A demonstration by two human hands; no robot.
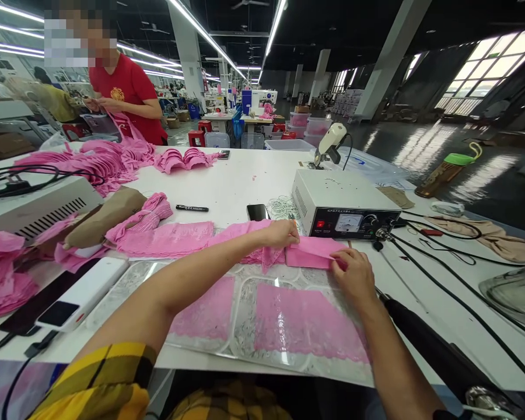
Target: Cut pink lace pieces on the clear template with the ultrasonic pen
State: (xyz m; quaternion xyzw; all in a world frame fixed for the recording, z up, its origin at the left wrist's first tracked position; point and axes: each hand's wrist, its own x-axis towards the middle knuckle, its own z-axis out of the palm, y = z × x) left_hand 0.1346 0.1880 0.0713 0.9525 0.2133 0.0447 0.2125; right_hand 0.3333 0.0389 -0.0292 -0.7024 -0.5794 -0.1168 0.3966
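Pink fabric piece (pixel 310 256) lies just in front of white control box (pixel 339 195);
left hand (pixel 282 234) pinches its left end, fingers bunched; right hand (pixel 354 273) pinches right end, thumb and forefinger nearly together

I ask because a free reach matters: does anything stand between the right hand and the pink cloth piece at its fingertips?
Nothing visible does: the right hand is already at the right end of the pink cloth piece. The white box stands beyond it, not between.
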